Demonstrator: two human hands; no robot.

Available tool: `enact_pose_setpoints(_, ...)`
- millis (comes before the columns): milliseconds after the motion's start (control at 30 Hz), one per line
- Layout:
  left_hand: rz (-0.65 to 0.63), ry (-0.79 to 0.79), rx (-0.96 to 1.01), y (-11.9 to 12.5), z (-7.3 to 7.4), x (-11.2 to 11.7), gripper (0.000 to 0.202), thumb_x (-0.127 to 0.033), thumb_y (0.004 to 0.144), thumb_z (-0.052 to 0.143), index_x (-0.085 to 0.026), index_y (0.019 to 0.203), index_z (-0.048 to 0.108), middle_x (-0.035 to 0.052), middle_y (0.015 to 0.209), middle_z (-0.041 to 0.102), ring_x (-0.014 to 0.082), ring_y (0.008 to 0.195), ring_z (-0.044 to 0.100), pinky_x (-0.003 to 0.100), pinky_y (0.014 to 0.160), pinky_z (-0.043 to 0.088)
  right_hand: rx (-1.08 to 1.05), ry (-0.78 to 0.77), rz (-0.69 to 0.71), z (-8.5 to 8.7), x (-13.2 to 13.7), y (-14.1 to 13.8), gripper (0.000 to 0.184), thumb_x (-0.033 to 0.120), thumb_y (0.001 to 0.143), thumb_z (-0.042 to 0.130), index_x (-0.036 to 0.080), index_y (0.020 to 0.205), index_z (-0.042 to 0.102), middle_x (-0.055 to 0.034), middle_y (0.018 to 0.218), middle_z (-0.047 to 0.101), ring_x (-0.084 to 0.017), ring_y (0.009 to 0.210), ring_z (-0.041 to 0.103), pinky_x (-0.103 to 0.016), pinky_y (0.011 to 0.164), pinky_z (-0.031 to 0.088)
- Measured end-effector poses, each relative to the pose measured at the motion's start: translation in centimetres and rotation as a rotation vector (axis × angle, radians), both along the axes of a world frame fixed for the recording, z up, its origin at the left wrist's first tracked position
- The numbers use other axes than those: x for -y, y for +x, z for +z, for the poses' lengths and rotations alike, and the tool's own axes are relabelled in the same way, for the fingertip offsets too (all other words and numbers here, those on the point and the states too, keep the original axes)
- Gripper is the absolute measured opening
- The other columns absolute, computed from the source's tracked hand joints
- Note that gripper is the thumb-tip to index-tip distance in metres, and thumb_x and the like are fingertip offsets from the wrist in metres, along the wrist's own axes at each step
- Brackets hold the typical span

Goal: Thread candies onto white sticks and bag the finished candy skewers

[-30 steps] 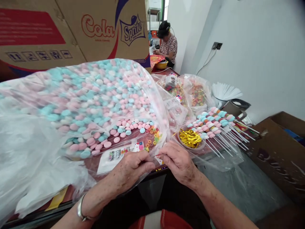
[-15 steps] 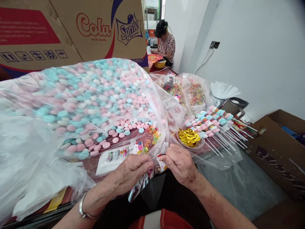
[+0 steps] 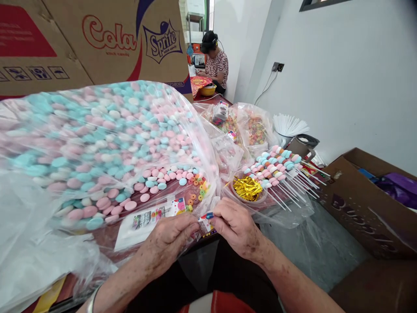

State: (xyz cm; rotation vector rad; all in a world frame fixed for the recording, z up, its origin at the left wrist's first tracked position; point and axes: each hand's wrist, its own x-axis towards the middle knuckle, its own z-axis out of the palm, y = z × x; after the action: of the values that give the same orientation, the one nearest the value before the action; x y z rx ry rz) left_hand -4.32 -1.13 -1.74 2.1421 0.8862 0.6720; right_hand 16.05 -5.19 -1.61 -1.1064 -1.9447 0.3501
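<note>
Between my hands at the table's front edge is a small printed plastic bag (image 3: 206, 223), white with coloured dots. My left hand (image 3: 174, 232) pinches its left side, the thumb pressed to the fingers. Curled fingers of my right hand (image 3: 237, 224) grip the other side, where a blue and red edge shows. Most of the bag is hidden by the hands. Left of them lies a stack of flat printed bags (image 3: 146, 221). Just beyond are ring-shaped candies (image 3: 196, 191) and loose pink, white and blue candies (image 3: 163, 177).
A huge clear bag of pastel candies (image 3: 107, 126) fills the left. To the right stand a tub of gold twist ties (image 3: 248, 188), candy skewers (image 3: 276, 165), white sticks (image 3: 289, 124) and a grey jug (image 3: 302, 145). Cardboard boxes (image 3: 368, 204) flank the table. A person (image 3: 216, 65) sits behind.
The view has shifted, so the scene sits further left. The shiny lower part of the printed bag, which hung below my left hand, is now mostly out of sight. Both hands still grip it.
</note>
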Motion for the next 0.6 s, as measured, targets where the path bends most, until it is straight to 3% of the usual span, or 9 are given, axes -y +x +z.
enact_pose_setpoints(133, 0.009, -0.082, 0.019, 0.5, -0.5, 0.3, 0.019, -0.029, 0.092, 0.046, -0.020, 0.088, 0.062, 0.0001, 0.072, 0.063, 0.0133, 0.064, 0.056, 0.023, 0.061, 0.044, 0.052, 0.119, -0.115, -0.6, -0.1, 0.1, 0.032, 0.025, 0.097, 0.036, 0.021, 0.067, 0.044, -0.0005, 0.062, 0.047, -0.015, 0.062, 0.040, -0.030, 0.060, 0.032)
enact_pose_setpoints(267, 0.013, -0.190, 0.040, 0.7, -0.8, 0.2, 0.016, -0.031, 0.090, 0.050, -0.019, 0.086, 0.060, -0.0019, 0.065, 0.057, 0.0113, 0.057, 0.051, 0.021, 0.054, 0.041, 0.047, 0.127, -0.191, -0.8, 0.1, -0.1, 0.038, 0.027, 0.098, 0.035, 0.021, 0.061, 0.039, 0.0013, 0.056, 0.042, -0.014, 0.056, 0.037, -0.030, 0.056, 0.030)
enact_pose_setpoints(367, -0.002, -0.142, 0.030, 0.7, -1.0, -0.1, 0.017, -0.030, 0.090, 0.051, -0.019, 0.085, 0.063, -0.0004, 0.068, 0.060, 0.0121, 0.062, 0.053, 0.021, 0.058, 0.042, 0.032, 0.086, -0.160, -0.1, 0.5, 0.5, 0.036, 0.027, 0.098, 0.036, 0.021, 0.065, 0.046, 0.0002, 0.059, 0.047, -0.015, 0.059, 0.043, -0.029, 0.058, 0.034)
enact_pose_setpoints(433, 0.004, -0.160, 0.027, 0.7, -1.1, -0.2, 0.019, -0.030, 0.091, 0.049, -0.019, 0.087, 0.063, 0.0003, 0.071, 0.062, 0.0129, 0.065, 0.056, 0.022, 0.061, 0.043, 0.008, 0.053, -0.204, 0.4, 0.8, 2.3, 0.026, 0.028, 0.097, 0.039, 0.020, 0.078, 0.055, -0.0027, 0.070, 0.056, -0.017, 0.069, 0.051, -0.030, 0.065, 0.040)
enact_pose_setpoints(533, 0.004, -0.225, 0.049, 0.4, -1.4, -0.2, 0.022, -0.032, 0.093, 0.047, -0.018, 0.086, 0.063, 0.0015, 0.072, 0.064, 0.0141, 0.067, 0.057, 0.024, 0.063, 0.044, 0.057, 0.135, -0.537, 0.2, 0.8, 7.5, 0.018, 0.026, 0.095, 0.042, 0.019, 0.101, 0.058, -0.0089, 0.093, 0.062, -0.022, 0.088, 0.056, -0.035, 0.079, 0.044)
enact_pose_setpoints(600, 0.006, -0.255, 0.085, 0.1, -1.8, -0.2, 0.023, -0.033, 0.093, 0.047, -0.018, 0.085, 0.063, 0.0018, 0.072, 0.064, 0.0143, 0.067, 0.058, 0.024, 0.063, 0.044, 0.283, 0.197, -0.774, -0.6, 0.7, 11.7, 0.022, 0.027, 0.094, 0.043, 0.016, 0.103, 0.060, -0.0129, 0.096, 0.064, -0.026, 0.091, 0.055, -0.040, 0.082, 0.042)
